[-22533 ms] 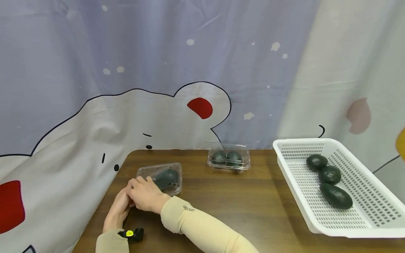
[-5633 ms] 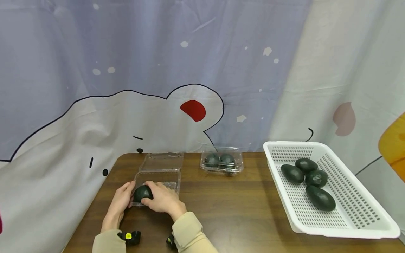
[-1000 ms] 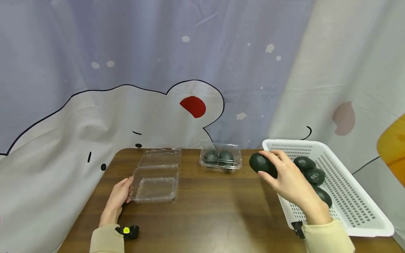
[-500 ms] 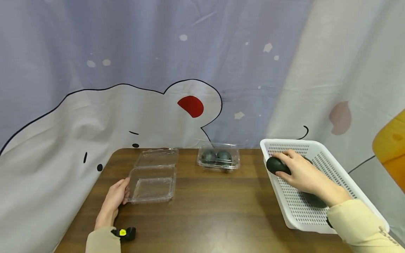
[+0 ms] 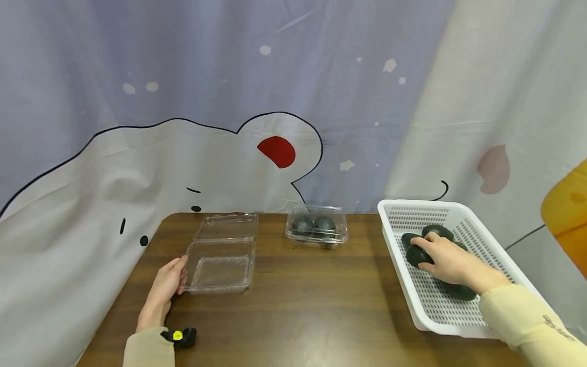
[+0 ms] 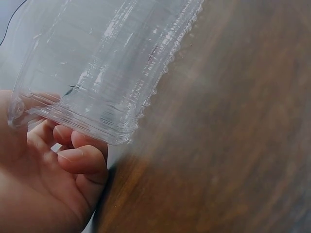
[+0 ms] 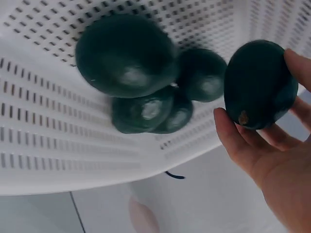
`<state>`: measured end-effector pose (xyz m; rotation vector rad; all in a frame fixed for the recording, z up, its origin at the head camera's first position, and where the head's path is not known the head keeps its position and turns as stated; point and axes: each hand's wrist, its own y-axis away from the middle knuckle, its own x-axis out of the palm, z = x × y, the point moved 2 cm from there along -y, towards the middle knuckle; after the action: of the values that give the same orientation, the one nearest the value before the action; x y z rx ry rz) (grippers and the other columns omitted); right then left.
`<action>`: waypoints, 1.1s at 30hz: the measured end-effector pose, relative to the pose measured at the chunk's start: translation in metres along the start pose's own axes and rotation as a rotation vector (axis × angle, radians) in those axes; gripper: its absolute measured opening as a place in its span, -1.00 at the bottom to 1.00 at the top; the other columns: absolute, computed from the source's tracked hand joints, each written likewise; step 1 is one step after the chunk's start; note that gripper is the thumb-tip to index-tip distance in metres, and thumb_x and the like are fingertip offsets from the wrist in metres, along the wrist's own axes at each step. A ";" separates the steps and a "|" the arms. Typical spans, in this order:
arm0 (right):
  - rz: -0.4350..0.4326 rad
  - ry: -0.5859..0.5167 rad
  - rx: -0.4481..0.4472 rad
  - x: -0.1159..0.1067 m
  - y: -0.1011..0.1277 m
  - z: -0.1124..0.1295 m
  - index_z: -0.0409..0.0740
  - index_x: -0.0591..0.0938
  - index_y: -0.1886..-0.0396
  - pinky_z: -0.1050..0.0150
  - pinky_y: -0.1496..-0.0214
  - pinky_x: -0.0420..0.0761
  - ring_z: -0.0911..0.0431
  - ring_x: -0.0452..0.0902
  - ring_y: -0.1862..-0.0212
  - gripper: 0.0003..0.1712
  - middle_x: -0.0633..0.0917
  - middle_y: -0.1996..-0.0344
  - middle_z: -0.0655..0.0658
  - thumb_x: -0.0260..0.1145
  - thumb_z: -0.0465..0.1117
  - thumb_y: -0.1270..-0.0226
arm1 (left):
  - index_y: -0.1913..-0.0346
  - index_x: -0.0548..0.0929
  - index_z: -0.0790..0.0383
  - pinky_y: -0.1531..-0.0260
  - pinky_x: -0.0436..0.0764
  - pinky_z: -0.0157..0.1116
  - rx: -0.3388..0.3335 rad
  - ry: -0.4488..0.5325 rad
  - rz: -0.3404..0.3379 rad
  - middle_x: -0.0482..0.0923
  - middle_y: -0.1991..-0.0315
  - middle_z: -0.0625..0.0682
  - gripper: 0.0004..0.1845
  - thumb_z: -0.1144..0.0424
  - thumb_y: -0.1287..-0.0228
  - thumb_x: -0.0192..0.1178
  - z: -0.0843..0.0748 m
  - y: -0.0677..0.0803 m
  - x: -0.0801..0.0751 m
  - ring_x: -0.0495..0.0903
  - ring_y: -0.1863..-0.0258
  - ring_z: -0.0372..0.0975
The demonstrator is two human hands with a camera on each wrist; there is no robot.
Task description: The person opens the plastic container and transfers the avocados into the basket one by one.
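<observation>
My right hand [image 5: 451,261] reaches into the white basket [image 5: 415,306] and holds a dark green avocado [image 7: 257,82] between thumb and fingers. Several more avocados [image 7: 126,56] lie bunched beside it, partly covered by the hand in the head view. On the left, my left hand [image 5: 166,285] pinches the left side of a clear plastic clamshell box [image 5: 220,270]. Its lid [image 5: 227,228] is folded back towards the curtain, and nothing lies in its tray. Close up in the left wrist view, the fingers [image 6: 80,160] curl under the box's rim.
A second clear box [image 5: 316,224] with avocados in it stands closed at the back of the wooden table [image 5: 312,300]. Behind everything hangs a printed curtain [image 5: 206,76].
Over the last second my right hand has carried the avocado rightwards and down into the basket. Earlier it was lifted out of the left box. The left hand has stayed on that box.
</observation>
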<state>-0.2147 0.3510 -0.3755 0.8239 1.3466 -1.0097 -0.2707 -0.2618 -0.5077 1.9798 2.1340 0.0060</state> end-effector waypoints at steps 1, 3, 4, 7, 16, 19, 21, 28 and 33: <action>0.019 0.004 0.000 0.002 0.000 -0.004 -0.28 0.50 -0.16 -0.10 0.22 0.56 -0.13 0.55 0.22 -0.37 0.51 0.19 -0.26 0.51 -0.23 -0.09 | 0.51 0.23 0.19 0.65 0.33 -0.38 0.000 -0.001 -0.001 0.20 0.61 -0.03 -0.52 -0.05 -0.56 -0.12 -0.001 0.000 0.000 0.23 0.67 -0.28; 0.060 0.007 0.005 0.005 -0.002 -0.011 -0.27 0.52 -0.13 -0.10 0.21 0.56 -0.10 0.54 0.24 -0.38 0.51 0.21 -0.25 0.52 -0.22 -0.06 | 0.51 0.24 0.19 0.65 0.33 -0.38 -0.007 0.003 -0.007 0.21 0.61 -0.03 -0.52 -0.04 -0.56 -0.12 -0.001 0.000 0.001 0.23 0.67 -0.28; 0.085 0.010 0.012 0.007 -0.003 -0.014 -0.27 0.52 -0.13 -0.11 0.20 0.56 -0.10 0.54 0.24 -0.38 0.51 0.21 -0.26 0.52 -0.22 -0.06 | 0.51 0.24 0.19 0.66 0.33 -0.38 -0.006 0.000 -0.007 0.20 0.60 -0.03 -0.52 -0.04 -0.56 -0.12 -0.001 0.000 0.001 0.23 0.67 -0.28; 0.165 0.014 0.047 0.011 -0.005 -0.022 -0.25 0.52 -0.13 -0.16 0.17 0.56 -0.13 0.55 0.20 -0.39 0.52 0.17 -0.31 0.51 -0.19 -0.08 | 0.51 0.24 0.18 0.66 0.33 -0.39 -0.006 -0.004 -0.008 0.21 0.61 -0.03 -0.52 -0.04 -0.56 -0.11 -0.001 0.000 0.001 0.24 0.67 -0.29; 0.285 0.000 0.098 0.021 -0.013 -0.025 -0.23 0.53 -0.10 -0.28 0.09 0.51 -0.33 0.53 0.02 -0.42 0.52 0.01 -0.46 0.51 -0.19 -0.09 | 0.49 0.25 0.19 0.66 0.31 -0.39 0.006 -0.015 -0.002 0.22 0.61 -0.03 -0.54 -0.02 -0.55 -0.07 -0.001 0.001 0.001 0.23 0.68 -0.29; 0.298 0.008 0.101 0.023 -0.014 -0.024 -0.21 0.53 -0.08 -0.30 0.06 0.50 -0.34 0.51 -0.02 -0.42 0.52 -0.01 -0.45 0.52 -0.18 -0.06 | 0.48 0.24 0.19 0.65 0.31 -0.38 0.016 -0.028 0.000 0.21 0.60 -0.03 -0.54 -0.03 -0.54 -0.05 -0.001 0.002 0.001 0.23 0.68 -0.28; 0.305 0.017 0.106 0.025 -0.015 -0.023 -0.19 0.54 -0.06 -0.32 0.05 0.48 -0.34 0.49 -0.04 -0.43 0.53 -0.01 -0.44 0.54 -0.18 -0.04 | 0.48 0.24 0.18 0.64 0.32 -0.37 0.020 -0.034 0.002 0.20 0.60 -0.03 -0.55 -0.04 -0.54 -0.04 0.000 0.002 0.000 0.23 0.67 -0.27; 0.334 0.034 0.117 0.027 -0.015 -0.022 -0.19 0.54 -0.04 -0.31 -0.01 0.45 -0.30 0.47 -0.08 -0.44 0.56 0.01 -0.40 0.53 -0.17 -0.04 | 0.43 0.28 0.22 0.65 0.32 -0.37 0.015 -0.017 0.013 0.22 0.60 -0.02 -0.58 -0.01 -0.54 -0.03 0.000 0.003 0.001 0.23 0.68 -0.27; 0.331 0.032 0.149 0.022 -0.012 -0.020 -0.21 0.54 -0.07 -0.33 0.02 0.46 -0.35 0.48 -0.05 -0.40 0.55 0.01 -0.43 0.54 -0.12 -0.05 | 0.22 0.35 0.31 0.63 0.35 -0.35 0.011 -0.043 0.036 0.24 0.57 -0.02 -0.62 0.00 -0.53 -0.02 -0.002 0.004 -0.001 0.26 0.66 -0.27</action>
<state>-0.2348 0.3628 -0.3977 1.1375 1.1239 -0.8442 -0.2668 -0.2621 -0.5046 2.0051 2.0765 -0.0415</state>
